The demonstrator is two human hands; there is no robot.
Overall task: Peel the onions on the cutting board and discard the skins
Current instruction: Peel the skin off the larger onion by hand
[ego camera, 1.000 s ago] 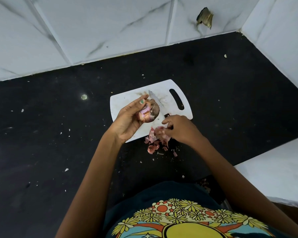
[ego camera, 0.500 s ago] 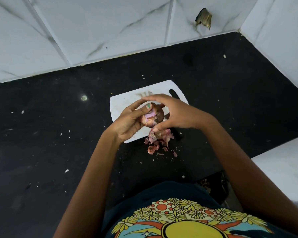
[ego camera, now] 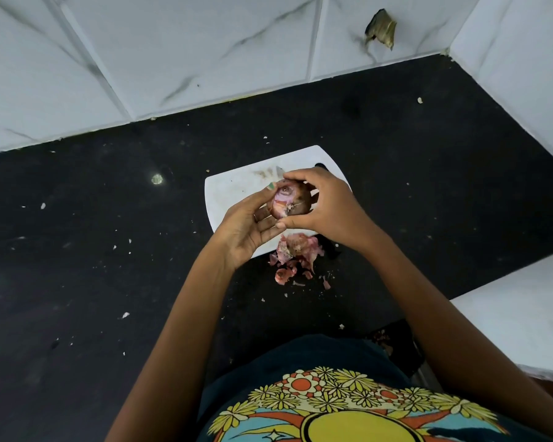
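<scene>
A red onion (ego camera: pixel 289 199) with brown skin partly off is held above the white cutting board (ego camera: pixel 233 193). My left hand (ego camera: pixel 248 224) cradles it from below and the left, thumb on top. My right hand (ego camera: pixel 328 207) grips its right side, fingers curled over the top and thumb under it. A pile of pink onion skins (ego camera: pixel 296 253) lies on the black counter at the board's near edge. A knife tip (ego camera: pixel 279 170) shows on the board just behind the onion; the rest of the knife is hidden by my hands.
The black counter (ego camera: pixel 109 250) is speckled with small scraps. White marble tiles (ego camera: pixel 205 52) rise behind and at the right. A white ledge (ego camera: pixel 517 317) sits at the near right. A hole in the wall tile (ego camera: pixel 380 27) is at the top.
My right hand left the skin pile, rose to the onion and now grips its right side. My left hand kept holding the onion and turned it slightly.
</scene>
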